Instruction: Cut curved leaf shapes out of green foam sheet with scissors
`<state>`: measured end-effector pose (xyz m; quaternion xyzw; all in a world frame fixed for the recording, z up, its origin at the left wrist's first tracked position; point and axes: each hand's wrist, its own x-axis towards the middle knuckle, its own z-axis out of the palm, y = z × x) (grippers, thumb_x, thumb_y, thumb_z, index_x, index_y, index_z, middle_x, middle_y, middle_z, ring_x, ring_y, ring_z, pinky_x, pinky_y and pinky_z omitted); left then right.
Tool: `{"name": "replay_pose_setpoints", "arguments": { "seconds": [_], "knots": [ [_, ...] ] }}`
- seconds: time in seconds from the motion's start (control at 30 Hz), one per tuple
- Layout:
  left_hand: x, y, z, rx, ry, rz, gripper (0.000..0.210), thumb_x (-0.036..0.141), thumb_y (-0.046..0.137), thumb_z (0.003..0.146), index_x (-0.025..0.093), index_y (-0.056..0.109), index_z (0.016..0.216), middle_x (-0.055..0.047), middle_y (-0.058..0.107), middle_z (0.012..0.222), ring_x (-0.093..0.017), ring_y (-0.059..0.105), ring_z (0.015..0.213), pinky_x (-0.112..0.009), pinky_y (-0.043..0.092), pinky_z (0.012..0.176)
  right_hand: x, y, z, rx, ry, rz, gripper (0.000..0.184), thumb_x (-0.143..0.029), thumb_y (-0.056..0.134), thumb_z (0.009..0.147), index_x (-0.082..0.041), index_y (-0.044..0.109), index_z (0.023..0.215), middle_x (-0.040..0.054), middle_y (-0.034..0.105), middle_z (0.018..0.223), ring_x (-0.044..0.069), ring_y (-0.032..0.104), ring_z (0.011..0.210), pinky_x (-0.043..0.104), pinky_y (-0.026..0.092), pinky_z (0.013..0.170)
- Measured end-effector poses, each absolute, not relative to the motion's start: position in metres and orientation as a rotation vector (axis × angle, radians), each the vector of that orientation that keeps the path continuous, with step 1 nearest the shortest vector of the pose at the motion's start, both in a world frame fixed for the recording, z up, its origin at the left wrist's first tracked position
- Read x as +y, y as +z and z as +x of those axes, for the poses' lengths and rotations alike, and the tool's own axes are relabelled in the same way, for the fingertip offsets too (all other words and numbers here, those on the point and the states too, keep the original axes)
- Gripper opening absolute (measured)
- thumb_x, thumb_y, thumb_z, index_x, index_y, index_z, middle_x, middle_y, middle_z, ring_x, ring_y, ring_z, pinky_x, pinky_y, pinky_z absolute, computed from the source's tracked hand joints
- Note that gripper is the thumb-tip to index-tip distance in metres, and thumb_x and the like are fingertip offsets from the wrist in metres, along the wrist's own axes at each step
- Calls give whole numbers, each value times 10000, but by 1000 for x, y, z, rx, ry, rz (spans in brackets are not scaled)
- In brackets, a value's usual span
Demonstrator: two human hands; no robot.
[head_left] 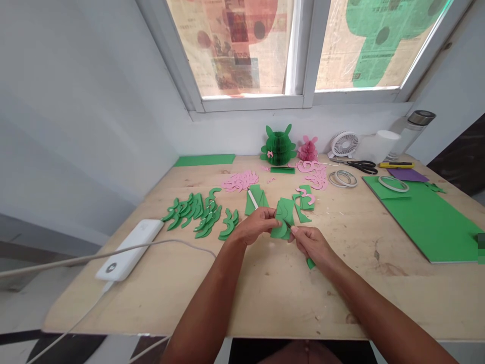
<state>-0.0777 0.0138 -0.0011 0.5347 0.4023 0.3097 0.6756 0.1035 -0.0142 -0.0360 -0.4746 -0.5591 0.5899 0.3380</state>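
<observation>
My left hand (261, 224) pinches a piece of green paper (285, 210) over the middle of the table. A curved line is marked on the paper, and its lower part is cut into a flap. At the paper's lower right edge, my right hand (309, 242) is closed around what look like small scissors (289, 227), mostly hidden by the fingers. A bit of green (310, 263) shows below that hand. Just behind my left hand, a white pen (252, 199) lies on folded green paper (259, 194). Green offcuts (303, 212) with a pink curved scrap lie behind the right hand.
Curved green cutouts (206, 215) lie left, with pink scraps (239, 180) behind. Green (279, 149) and pink (307, 150) paper figures stand by the window. A power bank (131, 249), black-handled scissors (362, 166), tape rolls (346, 178), a fan (344, 144) and green sheets (435, 217) surround the workspace.
</observation>
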Motion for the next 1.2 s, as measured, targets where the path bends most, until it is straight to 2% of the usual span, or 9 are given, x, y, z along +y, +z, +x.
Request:
{"name": "replay_pose_setpoints", "arguments": {
  "seconds": [0.37,0.83,1.2],
  "knots": [
    [15,-2,-80,903,691,1189,81,209,605,638,135,573,638,17,525,606,-122,508,590,-246,381,577,-14,-37,102,-1461,1550,-1213,472,-589,475,774,-152,584,636,-83,312,366,69,226,345,221,172,372],
    [15,-4,-80,915,698,1176,138,222,610,630,124,636,724,-14,578,664,-141,535,634,-255,411,605,-15,-37,103,-1466,1552,-1222,486,-603,463,784,-153,586,648,-82,302,379,70,224,348,219,173,370],
    [13,-2,-80,926,702,1207,112,225,601,638,131,627,693,-8,578,651,-135,525,619,-253,407,597,-15,-36,102,-1465,1536,-1221,499,-617,471,773,-150,590,641,-78,310,381,69,234,354,218,176,375]
  ]
}}
